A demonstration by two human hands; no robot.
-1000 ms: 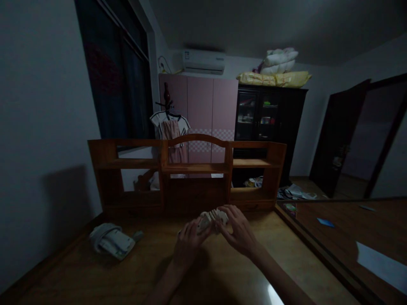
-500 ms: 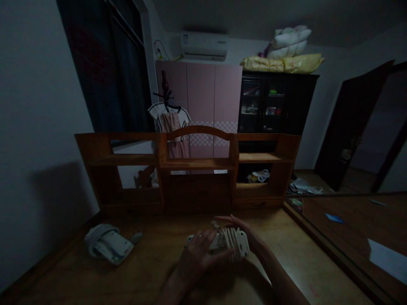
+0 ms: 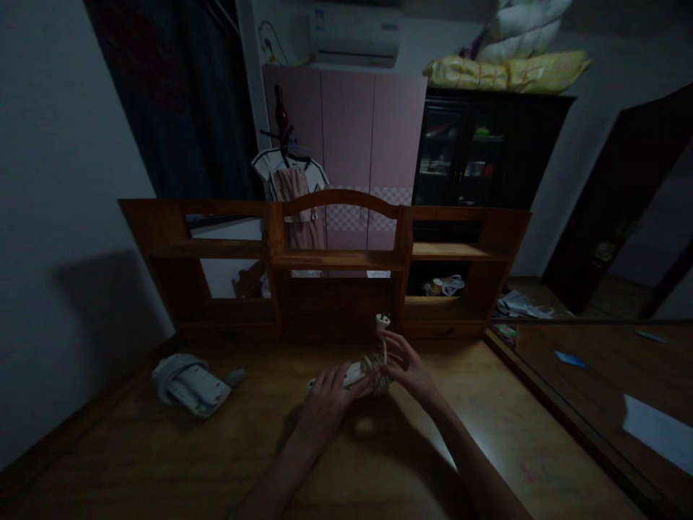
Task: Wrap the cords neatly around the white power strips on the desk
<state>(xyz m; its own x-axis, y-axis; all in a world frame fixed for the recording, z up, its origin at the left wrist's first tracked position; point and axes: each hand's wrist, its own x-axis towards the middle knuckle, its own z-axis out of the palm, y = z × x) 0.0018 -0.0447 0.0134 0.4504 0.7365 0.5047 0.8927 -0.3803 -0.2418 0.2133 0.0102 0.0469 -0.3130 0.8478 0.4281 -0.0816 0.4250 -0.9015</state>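
Observation:
A white power strip (image 3: 354, 374) is held low over the wooden desk, its cord (image 3: 382, 383) looped in several turns around the right end. My left hand (image 3: 329, 393) grips the strip's left and middle part, fingers over the top and thumb along the near side. At the right end, my right hand (image 3: 407, 367) has its fingers closed around the cord near the plug. The white plug (image 3: 382, 321) stands up above those fingers, pins showing at its top. To the left on the desk lies another white power strip (image 3: 200, 390) with its grey-white cord wound around it.
A wooden shelf unit (image 3: 338, 260) runs along the desk's (image 3: 260, 448) far edge. A raised wooden rim (image 3: 546, 404) borders the right side. Beyond it lie a white sheet of paper (image 3: 657, 430) and a blue card (image 3: 570, 359). The wall (image 3: 86, 303) closes the left.
The plug has come up into view above my right hand, whose fingers have closed on the cord. Both hands and the strip sit slightly farther up in view, and the camera has tilted down.

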